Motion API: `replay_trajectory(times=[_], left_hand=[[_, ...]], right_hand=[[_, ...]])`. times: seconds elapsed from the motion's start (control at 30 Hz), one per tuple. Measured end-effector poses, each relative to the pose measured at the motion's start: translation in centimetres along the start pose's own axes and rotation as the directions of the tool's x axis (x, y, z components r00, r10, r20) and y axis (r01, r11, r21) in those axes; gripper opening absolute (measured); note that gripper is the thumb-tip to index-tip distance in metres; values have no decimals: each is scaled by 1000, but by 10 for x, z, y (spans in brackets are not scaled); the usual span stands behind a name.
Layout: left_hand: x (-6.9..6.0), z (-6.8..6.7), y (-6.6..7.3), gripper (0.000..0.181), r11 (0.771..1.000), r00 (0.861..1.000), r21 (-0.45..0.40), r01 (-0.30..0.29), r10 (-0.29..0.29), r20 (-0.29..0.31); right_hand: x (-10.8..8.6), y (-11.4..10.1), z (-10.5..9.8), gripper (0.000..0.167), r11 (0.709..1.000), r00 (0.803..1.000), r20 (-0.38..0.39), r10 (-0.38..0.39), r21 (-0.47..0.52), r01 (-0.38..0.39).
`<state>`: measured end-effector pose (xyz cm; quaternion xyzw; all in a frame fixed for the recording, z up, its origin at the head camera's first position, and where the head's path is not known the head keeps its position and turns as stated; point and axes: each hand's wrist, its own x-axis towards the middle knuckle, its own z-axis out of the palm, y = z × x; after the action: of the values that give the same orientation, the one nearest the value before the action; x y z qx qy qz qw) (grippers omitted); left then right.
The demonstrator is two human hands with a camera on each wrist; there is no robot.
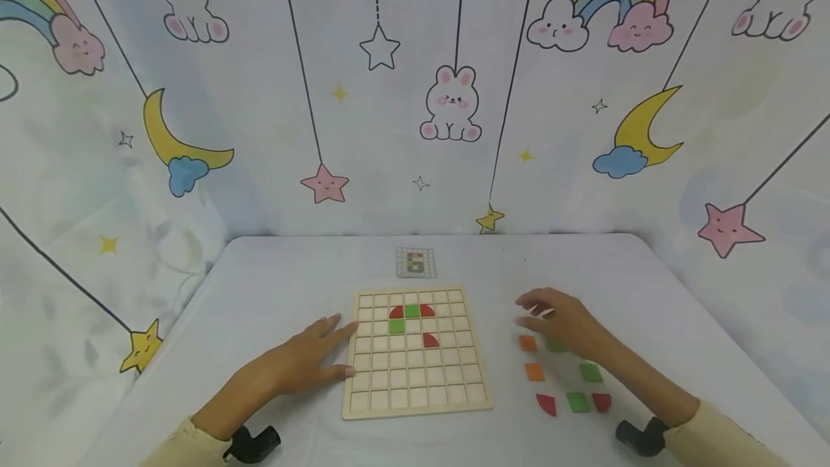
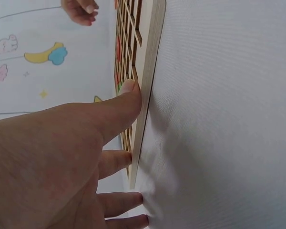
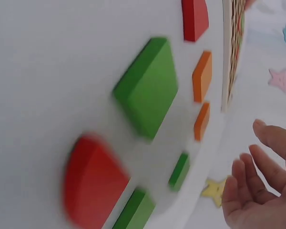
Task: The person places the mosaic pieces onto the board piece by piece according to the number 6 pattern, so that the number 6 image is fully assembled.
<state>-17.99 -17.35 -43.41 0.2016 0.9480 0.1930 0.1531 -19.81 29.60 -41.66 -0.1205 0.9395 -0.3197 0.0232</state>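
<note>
Five pieces (image 1: 397, 326), red and green, sit in the board (image 1: 418, 411), while seven loose tiles (image 1: 534, 372) are left on the table (image 1: 272, 279) to its right. The left hand (image 1: 301, 365), fingers spread, touches the board's edge; the right hand (image 1: 563, 320) hovers (thumb and fingers parted, nothing pinched). The right wrist view shows whole the far green tile (image 3: 179, 171), partly hidden by that hand in the head view.

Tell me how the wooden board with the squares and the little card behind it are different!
The wooden grid board looks much bigger than the pattern card. The left hand touches the board's edge; no hand touches the card. The board holds five red and green pieces; the card shows a tiny coloured pattern. Both have grid lines and lie on the white table.
</note>
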Motion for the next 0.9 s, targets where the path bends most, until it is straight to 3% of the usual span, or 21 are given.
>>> replay_trajectory(times=[0.2, 0.4, 0.57, 0.9], left_hand=[[0, 0, -1, 84, 1000, 1000, 6, -7, 7, -5], [0, 1, -1, 84, 1000, 1000, 3, -1, 1, -5], [0, 0, -1, 84, 1000, 1000, 7, -1, 1, 0], [1, 0, -1, 84, 1000, 1000, 4, -1, 1, -1]], right_hand=[[-18, 31, -23, 45, 998, 999, -5, 42, 44, -42], [-31, 49, -26, 47, 987, 990, 93, 109, 107, -119], [-35, 56, -22, 54, 983, 978, 157, 139, 101, -156], [-37, 55, -19, 48, 987, 979, 154, 135, 70, -147]])
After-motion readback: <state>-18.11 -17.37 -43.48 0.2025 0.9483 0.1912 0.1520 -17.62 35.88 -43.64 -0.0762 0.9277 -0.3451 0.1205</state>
